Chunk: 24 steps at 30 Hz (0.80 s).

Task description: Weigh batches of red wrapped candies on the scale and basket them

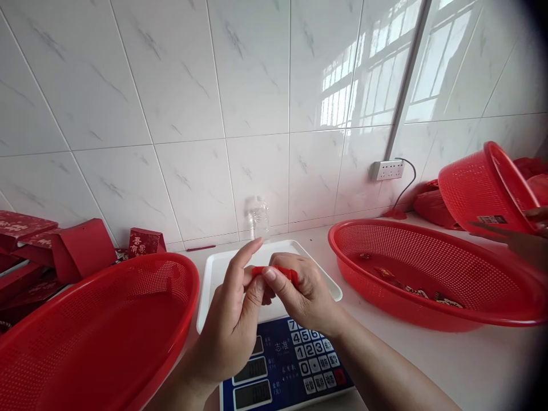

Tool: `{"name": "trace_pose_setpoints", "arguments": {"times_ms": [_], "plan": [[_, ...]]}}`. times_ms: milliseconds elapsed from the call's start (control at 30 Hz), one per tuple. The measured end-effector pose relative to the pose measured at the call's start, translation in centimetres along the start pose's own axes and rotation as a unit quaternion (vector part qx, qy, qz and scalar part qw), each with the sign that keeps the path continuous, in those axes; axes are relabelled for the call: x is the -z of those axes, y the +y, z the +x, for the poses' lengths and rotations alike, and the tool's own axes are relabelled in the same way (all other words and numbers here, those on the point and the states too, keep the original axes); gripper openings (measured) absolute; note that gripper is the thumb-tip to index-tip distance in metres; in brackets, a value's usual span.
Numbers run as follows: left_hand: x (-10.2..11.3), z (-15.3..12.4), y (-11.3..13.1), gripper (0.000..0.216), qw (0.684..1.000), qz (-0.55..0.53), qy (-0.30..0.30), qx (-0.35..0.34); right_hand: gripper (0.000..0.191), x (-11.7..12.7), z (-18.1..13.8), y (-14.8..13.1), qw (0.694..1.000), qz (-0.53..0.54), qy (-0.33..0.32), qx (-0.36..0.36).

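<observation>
My left hand and my right hand meet above a digital scale with a blue keypad panel. Both pinch a small red thing, thin and soft-looking; its kind does not show because fingers cover most of it. The left index finger points up, while its thumb presses close to the right thumb. Behind and under the hands lies the scale's white tray.
On the left stands a large red basket, with red boxes behind it. A red basket on the right holds several small packets. Another person's hand is by a tilted red basket. A clear bottle stands by the wall.
</observation>
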State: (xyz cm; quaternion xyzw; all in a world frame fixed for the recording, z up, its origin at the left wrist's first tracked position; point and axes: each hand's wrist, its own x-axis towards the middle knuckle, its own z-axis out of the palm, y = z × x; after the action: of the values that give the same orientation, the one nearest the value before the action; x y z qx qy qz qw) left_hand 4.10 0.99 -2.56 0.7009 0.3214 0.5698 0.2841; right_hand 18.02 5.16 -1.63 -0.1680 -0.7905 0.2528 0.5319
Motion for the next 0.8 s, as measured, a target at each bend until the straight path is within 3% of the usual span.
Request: {"name": "trace_pose_setpoints", "arguments": {"times_ms": [233,400,600,800], "plan": [[0.0,0.3,0.1,0.043,0.999,-0.005,0.038,0.007,0.031,0.9,0.1,0.0,0.998,0.033,-0.020,-0.051],[0.0,0.4,0.1,0.036,0.997,0.016,0.080,0.005,0.018,1.2,0.2,-0.7,0.998,0.057,0.003,-0.033],[0.7,0.8,0.4,0.015,0.997,0.010,0.071,-0.012,0.015,1.6,0.2,-1.1,0.994,0.105,-0.006,-0.041],[0.7,0.9,0.9,0.011,0.998,0.010,0.059,-0.014,0.011,1.6,0.0,-1.0,0.990,0.132,0.043,-0.027]]}}
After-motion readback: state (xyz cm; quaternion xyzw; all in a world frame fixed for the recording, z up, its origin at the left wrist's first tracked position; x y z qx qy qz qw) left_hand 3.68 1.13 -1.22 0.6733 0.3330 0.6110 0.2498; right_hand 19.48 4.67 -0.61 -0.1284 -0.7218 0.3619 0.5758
